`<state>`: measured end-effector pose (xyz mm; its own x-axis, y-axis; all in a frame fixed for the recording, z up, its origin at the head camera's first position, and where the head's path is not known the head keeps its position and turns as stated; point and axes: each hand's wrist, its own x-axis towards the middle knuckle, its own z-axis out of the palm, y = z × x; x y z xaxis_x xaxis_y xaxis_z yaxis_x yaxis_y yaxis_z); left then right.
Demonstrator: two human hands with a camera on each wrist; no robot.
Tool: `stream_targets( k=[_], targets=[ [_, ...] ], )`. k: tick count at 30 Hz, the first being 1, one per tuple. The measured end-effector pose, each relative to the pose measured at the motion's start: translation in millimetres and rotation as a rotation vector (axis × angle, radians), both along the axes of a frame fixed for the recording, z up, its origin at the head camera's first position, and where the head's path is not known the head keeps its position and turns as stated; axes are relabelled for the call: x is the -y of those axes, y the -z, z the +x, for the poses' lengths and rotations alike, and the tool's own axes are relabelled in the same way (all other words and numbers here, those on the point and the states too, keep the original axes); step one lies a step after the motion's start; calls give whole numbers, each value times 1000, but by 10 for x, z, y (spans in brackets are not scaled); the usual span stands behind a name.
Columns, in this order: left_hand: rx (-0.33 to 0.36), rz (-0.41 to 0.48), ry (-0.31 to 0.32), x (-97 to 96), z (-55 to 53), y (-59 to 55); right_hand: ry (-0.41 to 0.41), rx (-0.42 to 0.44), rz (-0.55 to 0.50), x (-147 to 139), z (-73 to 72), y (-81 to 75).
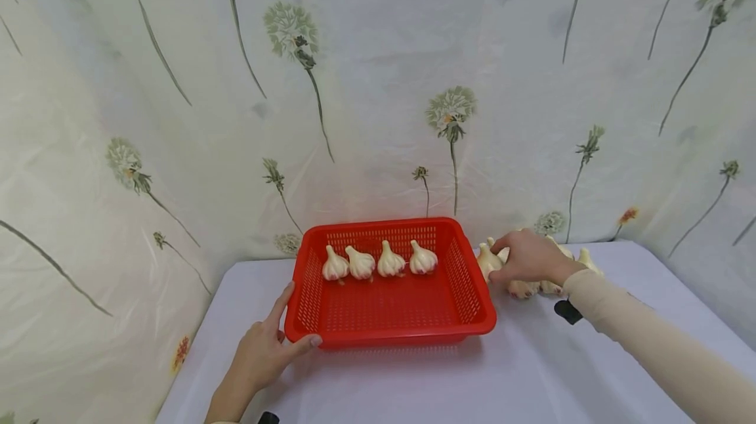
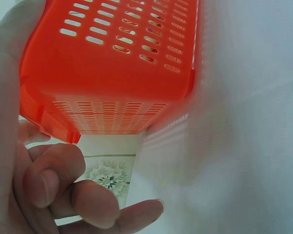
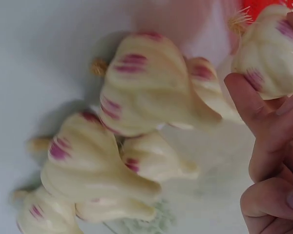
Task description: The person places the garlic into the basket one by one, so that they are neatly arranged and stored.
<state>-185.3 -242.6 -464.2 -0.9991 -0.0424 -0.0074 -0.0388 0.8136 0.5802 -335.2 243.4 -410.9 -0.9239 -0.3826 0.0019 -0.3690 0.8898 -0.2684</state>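
Note:
A red plastic basket (image 1: 401, 332) with perforated walls stands on the table. Inside, along its far side, several garlic bulbs (image 1: 391, 261) lie in a row. My left hand (image 1: 260, 353) rests at the basket's near left corner, thumb over the front rim and index finger along the left side. In the left wrist view the other fingers (image 2: 95, 202) hang loosely beside the basket wall. Just right of the basket, my right hand (image 1: 534, 256) pinches a garlic bulb (image 3: 269, 56) between thumb and fingers. More garlic bulbs (image 3: 144, 85) are clustered beside that hand, partly hidden by it in the head view.
A white cloth covers the table (image 1: 378, 391). Behind and at both sides hangs a pale curtain (image 1: 378, 115) printed with dandelions. The loose bulbs (image 1: 522, 289) lie on the tabletop close to the basket's right wall.

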Motion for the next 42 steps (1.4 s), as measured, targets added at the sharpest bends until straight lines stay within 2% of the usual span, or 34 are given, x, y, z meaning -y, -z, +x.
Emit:
stream_targets(
  k=[6, 10, 17, 27, 32, 37, 42],
  targets=[
    [-15, -9, 7, 7, -7, 8, -16, -36, -17, -90, -18, -263],
    [-26, -14, 10, 11, -6, 19, -12, -87, 14, -131, -41, -411],
    [-34, -11, 11, 20, 0, 17, -16, -158, 38, -47, -98, -615],
    [-23, 2, 7, 13, -8, 22, -25, -178, 29, 190, -187, -783],
    [-27, 15, 11, 8, -2, 17, -57, -187, 17, 354, -197, -845],
    [-15, 11, -1, 7, -13, 19, -91, -173, -25, 521, -198, -842],
    [-28, 0, 6, 17, -14, 32, -136, -172, -64, 681, -230, -765]
  ],
)
